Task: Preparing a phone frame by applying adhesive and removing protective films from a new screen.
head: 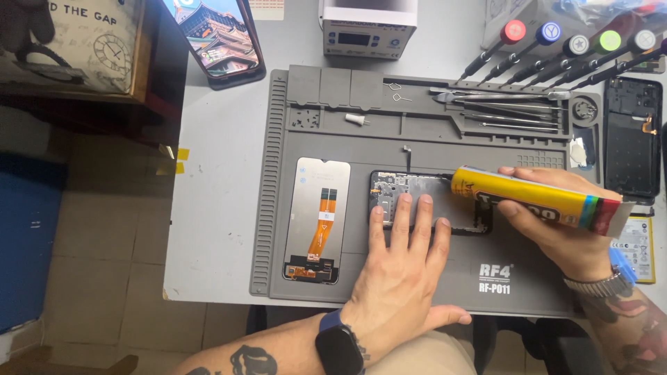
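Under the flat fingers of the left hand (pixel 399 260) lies a dark phone frame (pixel 399 191), face up on the grey work mat (pixel 445 278); the fingers are spread and pressed on its lower half, the palm resting on the mat. Just to the right, the right hand (pixel 556 222) is clamped around a yellow glue tube (pixel 535 200) with a striped rear end, held nearly level, its tip touching or almost touching the frame's upper right edge, close to the left fingertips. To the left of the left hand, a detached screen panel (pixel 317 219) lies back side up on the mat, with an orange flex cable (pixel 323 222) running down its middle. Beyond both hands, the mat's upper trays hold metal tweezers and picks (pixel 511 111), and a row of screwdrivers (pixel 556 48) with coloured caps rests on the desk (pixel 215 208). To the right of the right hand lies a black back cover (pixel 631 139). Far beyond the left hand, a phone (pixel 215 38) with a lit screen stands propped.
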